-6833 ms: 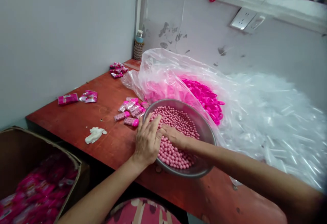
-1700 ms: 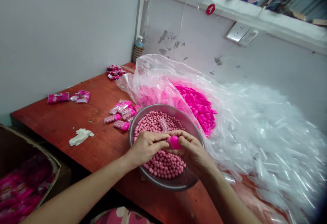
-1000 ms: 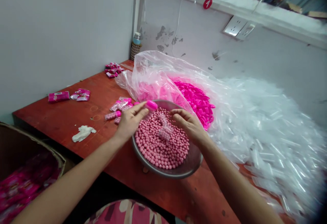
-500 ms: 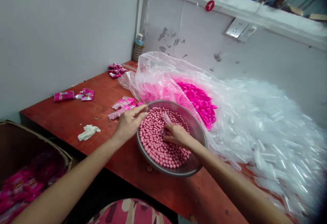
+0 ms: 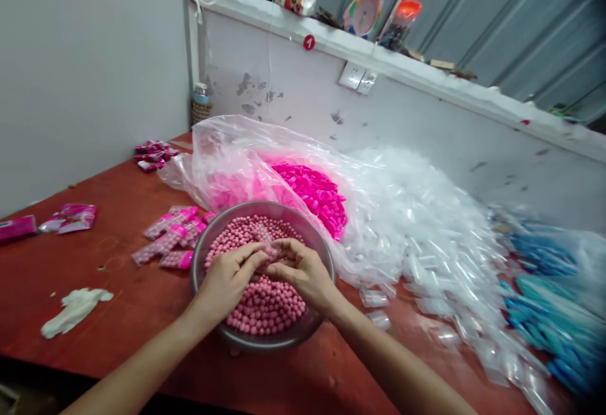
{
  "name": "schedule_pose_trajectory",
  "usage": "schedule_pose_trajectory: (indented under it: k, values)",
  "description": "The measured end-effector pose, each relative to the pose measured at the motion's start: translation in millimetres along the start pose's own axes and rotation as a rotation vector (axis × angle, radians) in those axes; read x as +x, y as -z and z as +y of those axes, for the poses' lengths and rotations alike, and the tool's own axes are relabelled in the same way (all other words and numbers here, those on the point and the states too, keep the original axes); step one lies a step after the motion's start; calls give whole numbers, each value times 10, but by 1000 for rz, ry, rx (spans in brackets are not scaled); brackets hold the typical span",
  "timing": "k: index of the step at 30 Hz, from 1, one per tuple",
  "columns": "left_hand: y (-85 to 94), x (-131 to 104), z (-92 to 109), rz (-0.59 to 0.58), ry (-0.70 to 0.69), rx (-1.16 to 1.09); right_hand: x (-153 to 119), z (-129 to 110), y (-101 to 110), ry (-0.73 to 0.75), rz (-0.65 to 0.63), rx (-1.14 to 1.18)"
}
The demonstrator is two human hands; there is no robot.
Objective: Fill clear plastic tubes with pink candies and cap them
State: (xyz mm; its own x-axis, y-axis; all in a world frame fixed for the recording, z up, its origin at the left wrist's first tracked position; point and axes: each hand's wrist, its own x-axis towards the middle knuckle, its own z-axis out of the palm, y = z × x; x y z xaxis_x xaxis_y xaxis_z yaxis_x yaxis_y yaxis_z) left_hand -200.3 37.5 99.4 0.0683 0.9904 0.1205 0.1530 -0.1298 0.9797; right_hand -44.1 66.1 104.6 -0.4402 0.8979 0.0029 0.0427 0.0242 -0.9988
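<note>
A round metal bowl [image 5: 310,330] full of small pink balls [image 5: 265,311] stands on the red table. Over its middle, both hands meet at a clear container [image 5: 267,244] with pink balls in it. My right hand [image 5: 300,270] grips the container with thumb and fingers. From the other side, my left hand [image 5: 234,276] has its fingers closed at the near end, where the fingertips partly hide what they touch. Several filled tubes with pink caps [image 5: 170,232] lie left of the bowl.
Behind the bowl, a plastic bag [image 5: 222,140] holds bright pink caps [image 5: 317,194]. Clear empty tubes [image 5: 421,232] are heaped to the right, with blue pieces [image 5: 549,320] beyond. A white cloth [image 5: 76,307] and pink packets [image 5: 71,218] lie at left.
The view has swung right. My left hand has moved from the bowl's rim to the container. My right hand has lifted the container off the balls and met my left.
</note>
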Motion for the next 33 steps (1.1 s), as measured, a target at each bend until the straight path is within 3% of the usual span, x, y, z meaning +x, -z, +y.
schedule_pose_trajectory:
  k: [3,7,10,12,14,18,26,29,33]
  values:
    - [-58,4,-31,-65,191,-224,27,-7,459,27,132,-155]
    - [-94,4,-96,-69,322,-418,225,80,1360,8,494,-780]
    - [-99,8,-131,-33,367,-451,400,184,1905,-68,591,-958]
    - [-100,9,-142,-12,393,-439,512,240,2102,-108,621,-1066]
    - [-104,9,-141,3,401,-427,624,267,2173,-122,633,-1167]
    - [-113,13,-122,-2,368,-393,871,223,2122,-84,620,-1335]
    - [-103,6,-130,-19,332,-357,1348,102,2101,-108,470,-1612]
    - [-109,1,-143,-15,333,-357,1394,89,2086,-100,411,-1689]
    - [-120,-10,-148,-3,288,-381,1268,18,2015,-11,447,-1753]
